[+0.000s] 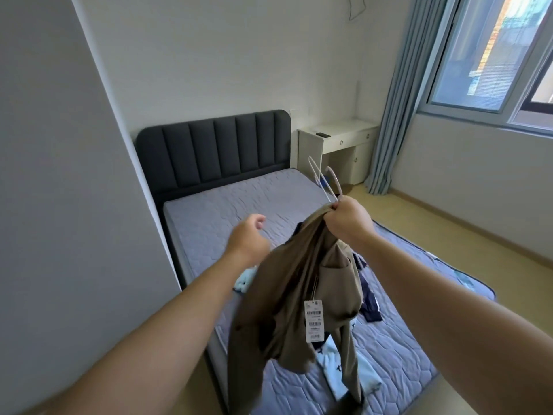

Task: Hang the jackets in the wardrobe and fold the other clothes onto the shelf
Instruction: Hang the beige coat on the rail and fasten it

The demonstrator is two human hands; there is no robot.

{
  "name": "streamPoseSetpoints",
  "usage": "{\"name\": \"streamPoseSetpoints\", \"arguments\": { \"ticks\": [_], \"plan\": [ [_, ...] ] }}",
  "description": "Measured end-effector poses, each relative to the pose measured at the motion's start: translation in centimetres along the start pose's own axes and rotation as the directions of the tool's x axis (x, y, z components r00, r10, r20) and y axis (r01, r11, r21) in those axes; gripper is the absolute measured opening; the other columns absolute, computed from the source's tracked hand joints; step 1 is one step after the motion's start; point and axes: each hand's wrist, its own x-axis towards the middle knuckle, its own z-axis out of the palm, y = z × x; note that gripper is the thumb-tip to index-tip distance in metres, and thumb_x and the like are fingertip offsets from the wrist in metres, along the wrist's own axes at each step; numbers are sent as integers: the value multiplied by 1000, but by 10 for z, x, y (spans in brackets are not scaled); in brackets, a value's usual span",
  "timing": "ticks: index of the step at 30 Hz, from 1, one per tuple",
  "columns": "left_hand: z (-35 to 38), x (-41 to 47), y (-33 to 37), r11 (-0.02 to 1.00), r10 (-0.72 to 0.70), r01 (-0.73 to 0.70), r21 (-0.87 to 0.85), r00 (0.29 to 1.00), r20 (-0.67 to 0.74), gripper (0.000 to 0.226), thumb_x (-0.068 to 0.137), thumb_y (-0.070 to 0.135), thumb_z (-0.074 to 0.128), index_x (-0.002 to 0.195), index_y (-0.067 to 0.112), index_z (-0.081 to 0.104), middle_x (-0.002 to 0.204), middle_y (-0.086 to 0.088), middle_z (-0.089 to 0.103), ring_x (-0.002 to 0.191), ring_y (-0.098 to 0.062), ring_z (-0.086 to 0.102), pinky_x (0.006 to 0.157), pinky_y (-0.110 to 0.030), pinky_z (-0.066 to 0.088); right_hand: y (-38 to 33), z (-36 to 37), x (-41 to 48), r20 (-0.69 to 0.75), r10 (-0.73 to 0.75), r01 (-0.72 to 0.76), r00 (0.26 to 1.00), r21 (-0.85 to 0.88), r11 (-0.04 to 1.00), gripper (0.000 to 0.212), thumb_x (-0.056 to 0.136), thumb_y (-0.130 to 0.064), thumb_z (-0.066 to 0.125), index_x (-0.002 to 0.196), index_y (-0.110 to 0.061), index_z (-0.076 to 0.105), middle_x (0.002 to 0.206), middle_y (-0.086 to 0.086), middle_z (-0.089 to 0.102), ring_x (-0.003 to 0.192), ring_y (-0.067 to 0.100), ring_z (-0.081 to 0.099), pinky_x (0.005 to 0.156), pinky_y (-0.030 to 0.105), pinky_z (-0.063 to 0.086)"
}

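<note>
Brown jacket [299, 283] and white hanger [324, 182] hang bunched in your closed right grip [350, 220] above the bed [227, 205]; your left grip [250, 238] hovers loosely open, empty.

The upper half of the mattress [239, 202], near the dark headboard [215, 145], is bare, and a hand can pass there freely. The left hand [250, 235] is open in the air above this part, touching nothing. The right hand [350, 218] grips a brown jacket [299, 295] together with a white hanger [324, 184], and the hanging cloth blocks the middle of the bed. Below it, light blue clothes [344, 363] and dark blue clothes [369, 301] cover the lower half of the mattress. A wall [59, 175] stands close along the left edge of the bed. The floor [434, 223] beside the right edge is open up to the white desk [338, 145] and the curtain [395, 115]
</note>
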Motion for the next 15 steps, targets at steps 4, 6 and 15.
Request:
{"name": "streamPoseSetpoints", "arguments": {
  "ticks": [4, 6, 15],
  "plan": [
    [44, -12, 20, 993, 80, -38, -116, 921, 382, 26, 69, 32, 78, 92, 32, 66, 85, 5, 74, 79, -7, 69, 76, -32, 58, -19, 6, -1, -15, -48, 49, 999, 96, 994, 10, 87, -17, 51, 78, -15, 48, 71, 3, 52, 61, 19, 47, 53, 29, 36],
    [56, -10, 22, 996, 50, -27, -82, 956, 289, 20, 77, 39, 74, 89, 23, 67, 89, -8, 73, 79, -18, 70, 79, -42, 58, -20, 4, 1, -35, -53, 57, 998, 122, 991, 11, 86, -17, 53, 77, -16, 47, 71, 1, 51, 60, 17, 45, 53, 28, 36],
    [43, 26, 18, 947, -176, 196, -255, 979, 102, 32, 99, 35, 50, 86, 9, 61, 82, -12, 63, 81, -30, 62, 62, -30, 45, 20, -23, 9, -18, -9, 8, 1000, -53, 999, 27, 81, -30, 69, 90, -17, 46, 85, 3, 57, 72, 18, 54, 60, 35, 48]
  ]
}}
